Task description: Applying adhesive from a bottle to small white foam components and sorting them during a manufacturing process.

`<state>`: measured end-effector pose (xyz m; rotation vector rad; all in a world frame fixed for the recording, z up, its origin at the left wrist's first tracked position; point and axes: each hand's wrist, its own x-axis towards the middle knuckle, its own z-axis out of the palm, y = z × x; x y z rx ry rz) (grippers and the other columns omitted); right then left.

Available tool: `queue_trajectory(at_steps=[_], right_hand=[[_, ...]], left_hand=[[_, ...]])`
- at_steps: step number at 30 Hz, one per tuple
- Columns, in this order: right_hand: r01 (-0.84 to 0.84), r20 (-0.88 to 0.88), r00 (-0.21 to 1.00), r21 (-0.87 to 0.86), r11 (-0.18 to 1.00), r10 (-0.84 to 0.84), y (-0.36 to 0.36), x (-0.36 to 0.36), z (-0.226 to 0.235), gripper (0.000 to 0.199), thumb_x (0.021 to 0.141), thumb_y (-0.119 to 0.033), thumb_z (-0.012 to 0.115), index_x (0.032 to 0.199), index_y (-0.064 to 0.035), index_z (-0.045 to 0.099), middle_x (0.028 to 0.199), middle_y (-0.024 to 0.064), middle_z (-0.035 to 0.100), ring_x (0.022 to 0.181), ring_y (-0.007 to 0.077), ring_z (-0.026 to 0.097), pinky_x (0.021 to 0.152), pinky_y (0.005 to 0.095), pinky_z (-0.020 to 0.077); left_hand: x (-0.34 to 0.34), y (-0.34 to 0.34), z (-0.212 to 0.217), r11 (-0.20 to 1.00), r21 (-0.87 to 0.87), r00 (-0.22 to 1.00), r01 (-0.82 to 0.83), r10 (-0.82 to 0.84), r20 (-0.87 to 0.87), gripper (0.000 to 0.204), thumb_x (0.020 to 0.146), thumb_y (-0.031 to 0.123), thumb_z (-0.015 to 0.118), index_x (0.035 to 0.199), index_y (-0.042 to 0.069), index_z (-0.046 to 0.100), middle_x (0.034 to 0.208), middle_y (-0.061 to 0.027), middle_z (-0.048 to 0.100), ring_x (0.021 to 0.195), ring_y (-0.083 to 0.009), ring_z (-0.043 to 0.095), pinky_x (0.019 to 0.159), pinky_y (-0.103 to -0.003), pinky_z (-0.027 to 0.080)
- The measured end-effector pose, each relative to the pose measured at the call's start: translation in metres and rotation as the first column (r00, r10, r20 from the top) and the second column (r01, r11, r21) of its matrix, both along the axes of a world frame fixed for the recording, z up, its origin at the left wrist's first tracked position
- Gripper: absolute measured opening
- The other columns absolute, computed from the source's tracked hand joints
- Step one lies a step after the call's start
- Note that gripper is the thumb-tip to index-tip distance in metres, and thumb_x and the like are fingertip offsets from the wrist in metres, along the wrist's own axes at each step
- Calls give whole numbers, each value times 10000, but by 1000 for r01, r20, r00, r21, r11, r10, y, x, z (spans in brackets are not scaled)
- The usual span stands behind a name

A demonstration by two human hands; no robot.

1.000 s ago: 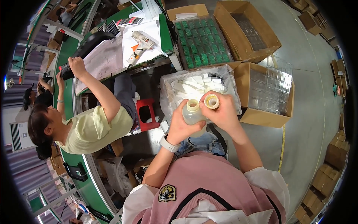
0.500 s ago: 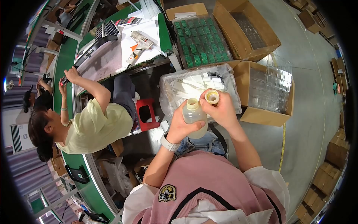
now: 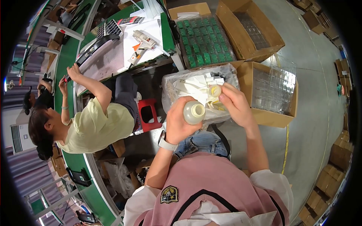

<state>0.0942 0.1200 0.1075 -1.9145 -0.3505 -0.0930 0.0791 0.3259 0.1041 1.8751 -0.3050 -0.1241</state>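
Observation:
My left hand (image 3: 176,122) is wrapped round a translucent plastic bottle (image 3: 189,114). Its uncapped mouth is turned up toward me, so most of the body is hidden behind the mouth and my fingers. Between thumb and fingers, my right hand (image 3: 238,106) pinches a pale yellowish screw cap (image 3: 214,91), held apart from the bottle and farther off to its right. Both hands are over the near part of a bin lined with clear plastic (image 3: 167,87), in which white strips and scraps (image 3: 188,86) are heaped.
Trays of green parts (image 3: 205,41) stand beyond the bin. Cardboard boxes (image 3: 268,117) with clear plastic trays (image 3: 273,90) are at the right. To the left, a co-worker (image 3: 100,126) sits by a green workbench (image 3: 167,35) holding a glue gun (image 3: 144,40); a red stool (image 3: 149,115) is close by.
The bottle has tipped so that its mouth faces me more directly. My right hand has drawn the cap away from the mouth, slightly up and to the right.

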Motion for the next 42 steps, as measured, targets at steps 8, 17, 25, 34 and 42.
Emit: queue_trajectory(at_steps=[8,17,25,34,42], right_hand=[[-215,-10,976,-180,960,217,-2,-20,11,159,782,-64,639,925,5,627,717,105,531,603,253,543,536,328,425],[-165,286,876,-579,798,389,10,-57,30,132,760,-92,627,863,-21,583,711,60,492,653,209,532,530,335,443],[-132,253,901,-614,778,353,47,-103,40,192,735,-103,680,898,-39,602,706,60,499,593,241,527,476,335,411],[-220,176,885,-658,720,431,101,-146,72,122,762,-98,653,835,-51,568,691,56,488,623,235,539,492,347,434],[-1,2,1000,-521,854,3,114,-169,81,252,707,-184,743,870,-32,627,630,94,563,563,248,567,479,342,422]], left_hand=[[-11,2,-9,840,500,889,-210,-49,456,490,485,65,741,937,67,551,861,-95,579,784,-324,559,701,-394,442],[-26,17,-7,888,357,946,291,-323,33,466,493,128,733,912,38,548,756,-158,599,705,-358,596,610,-402,466],[-40,58,4,751,280,794,598,-602,-84,424,496,183,699,871,26,581,722,-177,622,707,-378,606,617,-398,485],[-48,102,-9,523,-45,518,851,-851,-89,444,507,225,718,879,19,591,753,-167,614,721,-329,605,646,-362,475],[-66,103,12,617,323,675,717,-731,-100,442,536,182,710,922,18,572,857,-167,639,788,-335,622,666,-372,494]])
